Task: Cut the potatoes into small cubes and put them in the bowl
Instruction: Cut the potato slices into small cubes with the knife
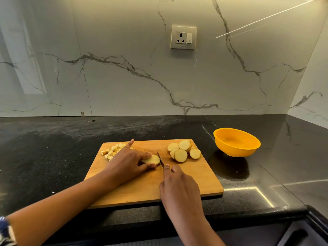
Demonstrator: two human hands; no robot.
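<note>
Left hand: my left hand point(130, 161) pins a potato piece point(151, 159) flat on the board point(195, 180). Thumb on the near side, fingers curled over the top, index finger poking out toward the far side.
Right hand: my right hand point(177, 185) is wrapped round the knife point(160, 159) handle. The blade is down just right of that piece; touching it or not, can't tell from here.
Rest of the potato: a pile of round slices point(183, 150) at the far right of the board, and a little heap of cubes point(112, 151) at the far left.
Handling: I'd guess firm, light and slick on the cut faces. So grip by the skin edge and keep fingertips tucked back from the blade.
Bowl: the yellow bowl point(237, 142) sits on the bench point(53, 157) just right of the board. I see nothing in it, so no cubes are in yet.
</note>
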